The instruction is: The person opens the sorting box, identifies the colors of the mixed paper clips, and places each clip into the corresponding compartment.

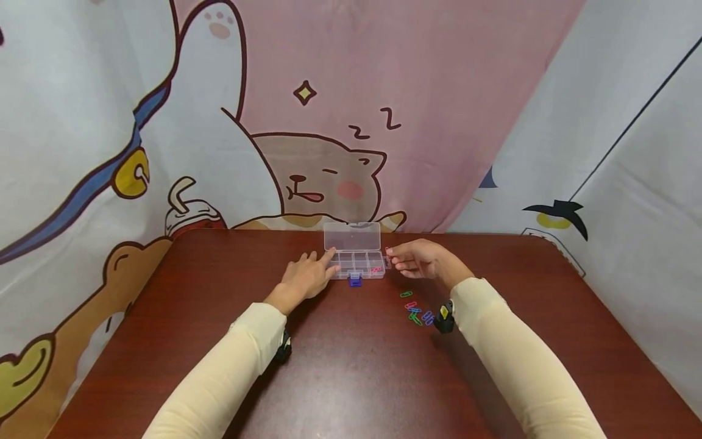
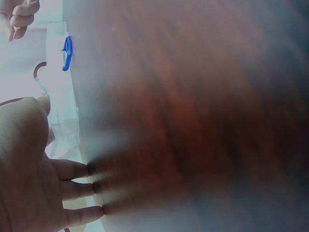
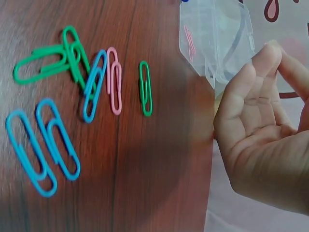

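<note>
A clear plastic compartment box with a blue latch stands near the table's far edge, its clear lid raised at the back. Pink paper clips lie in its front right compartment. My left hand rests at the box's left end, fingers spread, index finger and thumb against the box; in the left wrist view the other fingertips touch the table. Just right of the box, my right hand pinches a pinkish-red paper clip between thumb and index finger, above table height.
On the brown table, right of centre, lie several loose paper clips: a single green clip, a pink clip, blue clips and overlapping green clips. Behind the table hangs a printed cartoon curtain.
</note>
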`<action>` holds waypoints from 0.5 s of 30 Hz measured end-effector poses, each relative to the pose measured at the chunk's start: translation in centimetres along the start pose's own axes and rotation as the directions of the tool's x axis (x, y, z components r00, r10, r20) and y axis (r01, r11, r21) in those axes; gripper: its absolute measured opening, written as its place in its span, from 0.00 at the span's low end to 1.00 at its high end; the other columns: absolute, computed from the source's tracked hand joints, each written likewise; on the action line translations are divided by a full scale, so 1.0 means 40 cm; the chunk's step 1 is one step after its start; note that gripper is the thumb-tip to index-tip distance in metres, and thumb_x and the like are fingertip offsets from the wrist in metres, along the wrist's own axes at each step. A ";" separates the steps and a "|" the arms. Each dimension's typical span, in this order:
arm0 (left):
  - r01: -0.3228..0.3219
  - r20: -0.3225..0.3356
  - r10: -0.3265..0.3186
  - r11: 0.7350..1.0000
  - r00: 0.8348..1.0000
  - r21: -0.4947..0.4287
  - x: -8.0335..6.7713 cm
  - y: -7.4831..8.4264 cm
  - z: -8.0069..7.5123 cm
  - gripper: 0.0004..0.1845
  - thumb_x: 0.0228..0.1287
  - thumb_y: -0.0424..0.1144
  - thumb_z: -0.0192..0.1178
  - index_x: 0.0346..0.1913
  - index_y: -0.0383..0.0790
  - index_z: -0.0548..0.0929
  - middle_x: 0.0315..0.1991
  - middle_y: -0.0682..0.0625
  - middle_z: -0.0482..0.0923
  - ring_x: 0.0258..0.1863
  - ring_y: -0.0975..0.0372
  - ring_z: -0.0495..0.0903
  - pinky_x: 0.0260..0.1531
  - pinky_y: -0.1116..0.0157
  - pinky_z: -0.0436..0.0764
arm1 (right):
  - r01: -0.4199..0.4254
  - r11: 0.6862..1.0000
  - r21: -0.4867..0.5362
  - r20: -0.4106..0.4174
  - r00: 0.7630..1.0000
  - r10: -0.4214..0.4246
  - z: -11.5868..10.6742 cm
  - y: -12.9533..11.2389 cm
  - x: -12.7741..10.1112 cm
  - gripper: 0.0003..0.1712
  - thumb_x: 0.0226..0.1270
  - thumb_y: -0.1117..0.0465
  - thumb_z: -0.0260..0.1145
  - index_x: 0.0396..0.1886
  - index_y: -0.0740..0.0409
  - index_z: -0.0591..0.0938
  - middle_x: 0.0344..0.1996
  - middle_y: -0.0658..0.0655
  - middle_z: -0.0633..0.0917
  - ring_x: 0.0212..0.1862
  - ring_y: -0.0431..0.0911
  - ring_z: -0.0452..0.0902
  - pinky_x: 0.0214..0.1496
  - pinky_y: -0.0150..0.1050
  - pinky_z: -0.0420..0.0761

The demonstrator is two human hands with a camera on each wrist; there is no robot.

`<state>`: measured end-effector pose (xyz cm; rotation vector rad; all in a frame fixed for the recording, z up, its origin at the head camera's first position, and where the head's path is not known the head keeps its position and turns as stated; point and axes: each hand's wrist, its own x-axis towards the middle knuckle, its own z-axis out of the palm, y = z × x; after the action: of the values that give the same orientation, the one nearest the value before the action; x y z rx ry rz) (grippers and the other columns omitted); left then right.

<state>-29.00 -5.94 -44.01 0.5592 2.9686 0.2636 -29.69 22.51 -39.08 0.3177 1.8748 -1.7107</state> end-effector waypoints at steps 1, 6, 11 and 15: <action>-0.001 0.000 0.001 1.000 1.000 0.000 0.000 0.000 0.001 0.32 0.75 0.63 0.34 0.77 0.59 0.53 0.71 0.38 0.62 0.71 0.43 0.61 0.61 0.41 0.67 | 0.000 1.000 -0.001 -0.001 1.000 0.000 0.004 0.000 0.002 0.06 0.67 0.57 0.67 0.32 0.48 0.89 0.23 0.46 0.85 0.26 0.37 0.80 0.36 0.34 0.81; -0.005 -0.005 0.005 1.000 1.000 -0.008 0.001 0.000 0.003 0.32 0.75 0.63 0.35 0.77 0.58 0.53 0.71 0.38 0.63 0.70 0.43 0.61 0.61 0.40 0.66 | 0.002 1.000 -0.028 -0.043 0.999 -0.004 0.023 -0.004 0.011 0.16 0.66 0.58 0.67 0.51 0.58 0.84 0.24 0.46 0.87 0.27 0.38 0.82 0.34 0.33 0.81; -0.003 -0.003 0.003 1.000 1.000 -0.005 -0.002 0.000 0.000 0.32 0.75 0.63 0.34 0.77 0.59 0.53 0.71 0.38 0.62 0.70 0.43 0.61 0.61 0.41 0.66 | -0.010 0.999 -0.052 -0.057 0.998 0.007 0.035 -0.006 0.023 0.27 0.65 0.58 0.68 0.62 0.64 0.77 0.25 0.47 0.87 0.27 0.38 0.83 0.33 0.33 0.82; 0.001 0.003 -0.001 1.000 1.000 0.003 -0.001 0.001 -0.002 0.32 0.75 0.63 0.33 0.78 0.59 0.52 0.72 0.38 0.62 0.71 0.43 0.61 0.62 0.41 0.66 | -0.015 0.998 -0.060 -0.062 0.998 0.011 0.042 -0.005 0.025 0.26 0.65 0.58 0.68 0.60 0.64 0.77 0.26 0.48 0.87 0.28 0.39 0.83 0.34 0.34 0.83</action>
<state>-28.95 -5.93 -43.93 0.5574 2.9668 0.2576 -30.19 20.65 -39.50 0.3620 1.9608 -1.6491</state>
